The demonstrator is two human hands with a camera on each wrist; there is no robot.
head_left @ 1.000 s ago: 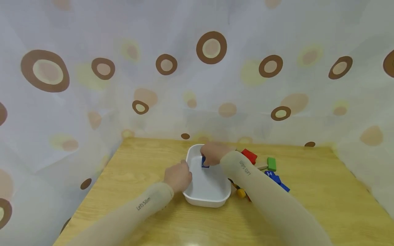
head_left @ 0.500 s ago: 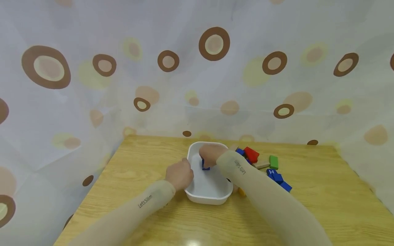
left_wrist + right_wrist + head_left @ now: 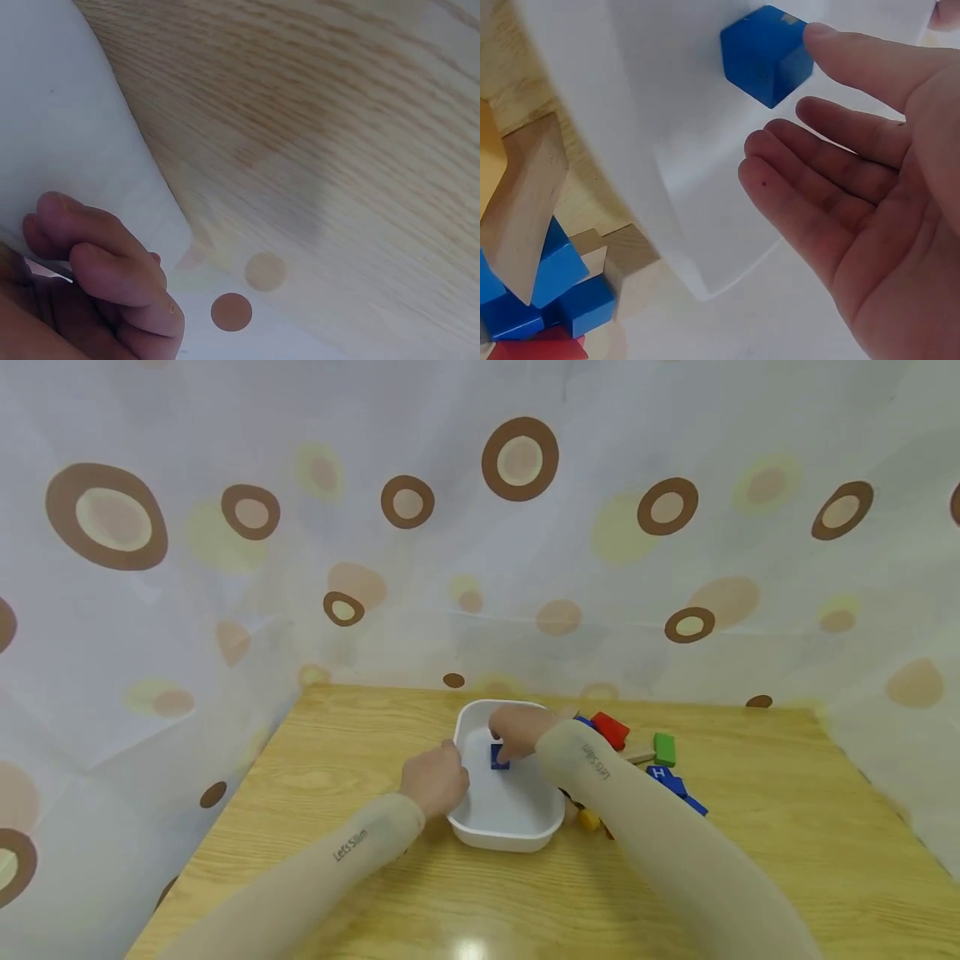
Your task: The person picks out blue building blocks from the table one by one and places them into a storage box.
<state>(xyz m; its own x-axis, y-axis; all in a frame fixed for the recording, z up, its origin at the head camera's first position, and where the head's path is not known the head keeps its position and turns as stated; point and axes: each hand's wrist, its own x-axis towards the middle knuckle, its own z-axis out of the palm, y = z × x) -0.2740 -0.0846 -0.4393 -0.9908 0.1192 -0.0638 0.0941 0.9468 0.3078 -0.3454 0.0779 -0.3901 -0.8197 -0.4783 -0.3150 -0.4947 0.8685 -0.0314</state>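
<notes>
A white plastic tray (image 3: 504, 839) stands on the wooden table in the head view. At its left side my left hand (image 3: 435, 779) grips the rim; in the left wrist view the curled fingers (image 3: 105, 247) lie against the outer wall. Inside the tray, towards its far half, sits a blue toy block (image 3: 767, 56). My right hand (image 3: 855, 172) is beside this block, its fingers loosely extended and apart from it. The thumb tip is at the block's edge; whether it touches I cannot tell. In the head view the right hand partly covers the block.
To the tray's right lie several loose blocks: a red block (image 3: 610, 730), a green block (image 3: 664, 749), a blue block marked H (image 3: 660, 774) and a yellow piece (image 3: 588, 819). My right forearm hides part of this pile. A patterned curtain (image 3: 450, 527) hangs behind the table.
My right hand held the blue block earlier; its fingers have now loosened, and the block stands in the tray. The left hand keeps its place on the rim. The head view has shifted slightly.
</notes>
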